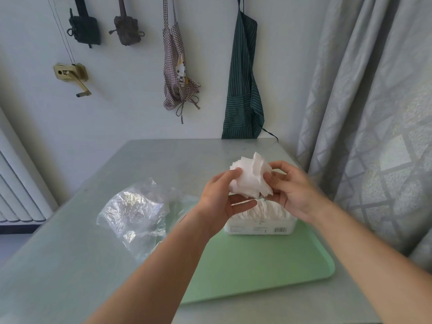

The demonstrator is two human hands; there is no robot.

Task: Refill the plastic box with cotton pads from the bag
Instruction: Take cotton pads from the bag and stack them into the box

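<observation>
A loose bunch of white cotton pads (251, 177) is held right of the frame's centre, in the air just above the plastic box (259, 226). The pads are thin, soft-edged and fanned out unevenly, their ragged edges pointing up and toward the upper right; no clear long axis can be made out in the bunch. The box is white and low, with a barcode label on the side facing the camera, and its long axis runs left to right across the frame. More pads are seen standing on edge in a row along its open top. It is set at the far end of a pale green tray (257, 272) on the grey bench (70, 265). The left side of the bunch is gripped by the left hand (222, 197), whose fingers (230, 174) are curled round it, one lower finger stretched out beneath. The right side is pinched by the right hand (292, 190), its fingers (272, 181) bent and closed on the pads. A crumpled clear bag (135, 213) lies on the bench at centre left, beside the tray.
</observation>
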